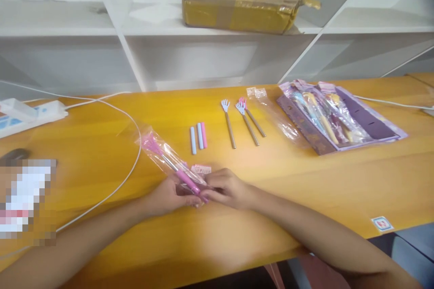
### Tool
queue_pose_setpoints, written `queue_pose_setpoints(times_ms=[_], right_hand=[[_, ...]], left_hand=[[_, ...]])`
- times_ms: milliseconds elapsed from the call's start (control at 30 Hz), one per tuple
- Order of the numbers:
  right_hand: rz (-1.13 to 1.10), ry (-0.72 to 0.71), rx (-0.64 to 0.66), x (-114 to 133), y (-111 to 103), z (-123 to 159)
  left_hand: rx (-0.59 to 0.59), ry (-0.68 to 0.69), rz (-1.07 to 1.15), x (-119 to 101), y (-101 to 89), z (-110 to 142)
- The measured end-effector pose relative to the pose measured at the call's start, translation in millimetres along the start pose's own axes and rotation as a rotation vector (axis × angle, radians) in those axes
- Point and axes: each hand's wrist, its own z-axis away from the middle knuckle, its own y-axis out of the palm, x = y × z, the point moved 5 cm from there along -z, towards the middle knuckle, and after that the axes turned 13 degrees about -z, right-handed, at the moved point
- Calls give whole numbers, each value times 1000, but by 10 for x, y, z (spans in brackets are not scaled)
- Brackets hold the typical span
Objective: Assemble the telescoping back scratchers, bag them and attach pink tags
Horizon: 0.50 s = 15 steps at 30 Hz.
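Together, hands (232, 189) grip scratcher (187, 181) inside table edge (251, 263).

Head-worn view, facing forward — tilted down, near desk (322, 176)

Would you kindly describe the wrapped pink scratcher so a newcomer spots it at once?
On the wooden table, find the left hand and right hand. They hold the wrapped pink scratcher, whose pink grip and clear sleeve set it apart from the three bare scratchers beyond.

Bare L hand (171, 197), bare R hand (231, 188), L forearm (101, 235) uncovered, R forearm (305, 222) ditto
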Motion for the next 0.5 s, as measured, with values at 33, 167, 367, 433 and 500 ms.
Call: queue_pose_setpoints(times_ms=[33, 167, 367, 433, 500], right_hand=[[-45, 34, 36, 16, 16, -4], [-166, 117, 148, 109, 91, 4], [-132, 67, 223, 169, 241, 61], [-93, 64, 270, 150, 299, 78], [-35, 87, 302, 123, 338, 90]], left_hand=[[11, -4, 0, 10, 4, 6], [71, 34, 11, -32, 4, 37], [261, 52, -65, -160, 8, 127], [328, 64, -155, -180, 31, 163], [363, 84, -286, -181, 54, 187]])
